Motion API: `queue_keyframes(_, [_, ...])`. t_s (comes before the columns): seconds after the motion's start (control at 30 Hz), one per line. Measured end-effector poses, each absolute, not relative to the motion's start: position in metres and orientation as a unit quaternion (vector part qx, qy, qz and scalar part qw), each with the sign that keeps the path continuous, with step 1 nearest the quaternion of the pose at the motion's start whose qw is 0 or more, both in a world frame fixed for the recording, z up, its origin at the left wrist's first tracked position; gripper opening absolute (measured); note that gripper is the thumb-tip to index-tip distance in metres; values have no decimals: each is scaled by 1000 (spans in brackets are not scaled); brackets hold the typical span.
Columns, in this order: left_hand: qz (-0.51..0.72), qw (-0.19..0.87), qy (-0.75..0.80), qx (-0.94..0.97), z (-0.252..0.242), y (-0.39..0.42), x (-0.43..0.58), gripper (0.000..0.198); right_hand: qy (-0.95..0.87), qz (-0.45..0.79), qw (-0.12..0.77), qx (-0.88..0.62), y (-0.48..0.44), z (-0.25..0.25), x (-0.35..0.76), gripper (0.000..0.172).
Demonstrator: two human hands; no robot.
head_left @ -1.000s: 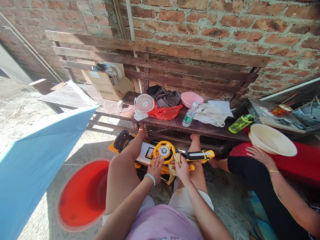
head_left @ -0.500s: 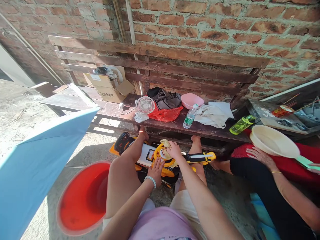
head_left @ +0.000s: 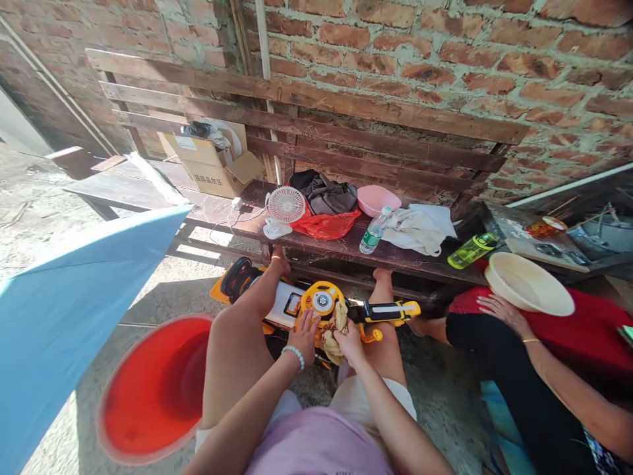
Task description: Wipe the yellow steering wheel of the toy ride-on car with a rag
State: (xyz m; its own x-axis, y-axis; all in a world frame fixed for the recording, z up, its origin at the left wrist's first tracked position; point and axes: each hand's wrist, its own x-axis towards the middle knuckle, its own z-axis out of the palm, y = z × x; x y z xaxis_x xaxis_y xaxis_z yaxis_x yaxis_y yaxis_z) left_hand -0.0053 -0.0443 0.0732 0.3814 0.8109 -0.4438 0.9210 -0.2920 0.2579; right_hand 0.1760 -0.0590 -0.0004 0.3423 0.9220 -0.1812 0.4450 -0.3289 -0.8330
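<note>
A ride-on toy vehicle in yellow, white and black [head_left: 284, 305] stands between my legs. On it is a yellow toy steering wheel [head_left: 324, 287] with a white and dark centre. My left hand [head_left: 302, 338], with a beaded bracelet at its wrist, grips the near left of the rim, fingers laid over it. My right hand [head_left: 350, 342] is closed on a crumpled pale-yellow cloth [head_left: 341, 319] with dark marks, pressed against the near right of the wheel. A yellow and black toy arm [head_left: 390, 311] reaches out to the right.
A red tub [head_left: 148, 389] stands at my left, under a blue umbrella edge [head_left: 89, 290]. The wooden bench [head_left: 341, 245] ahead bears a fan [head_left: 287, 206], a water bottle [head_left: 374, 231], bags and a carton [head_left: 210, 165]. At right, another person's hand [head_left: 504, 313] touches a cream basin [head_left: 531, 284].
My right hand and the cloth have moved from the wheel's top and centre down to its near right side. The wheel's centre is now uncovered. My left hand stays at the rim.
</note>
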Motion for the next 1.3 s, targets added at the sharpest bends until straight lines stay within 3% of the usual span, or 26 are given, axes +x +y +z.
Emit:
queue_keyframes(0.1, [-107,250,539,797,74,-45,-6,98,-393,388,397,-733,-73,-4,172,56])
queue_keyframes(0.23, [-110,248,543,795,76,-46,-7,96,-356,334,427,-761,-42,15,186,70])
queue_keyframes(0.33, [-123,239,546,794,75,-46,-7,96,-424,293,406,-754,4,41,197,69])
queue_keyframes(0.57, [-118,207,542,806,69,-46,-9,91,-648,224,148,-713,80,94,174,60])
queue_keyframes(0.83, [-120,198,543,807,67,-47,-7,86,-839,194,7,-509,97,112,137,47])
queue_keyframes(1.17, [-96,214,549,802,71,-44,-6,79,-708,243,40,-662,96,108,174,49])
queue_keyframes(1.3, [-80,213,552,802,68,-47,-5,82,-578,265,129,-761,49,82,190,52])
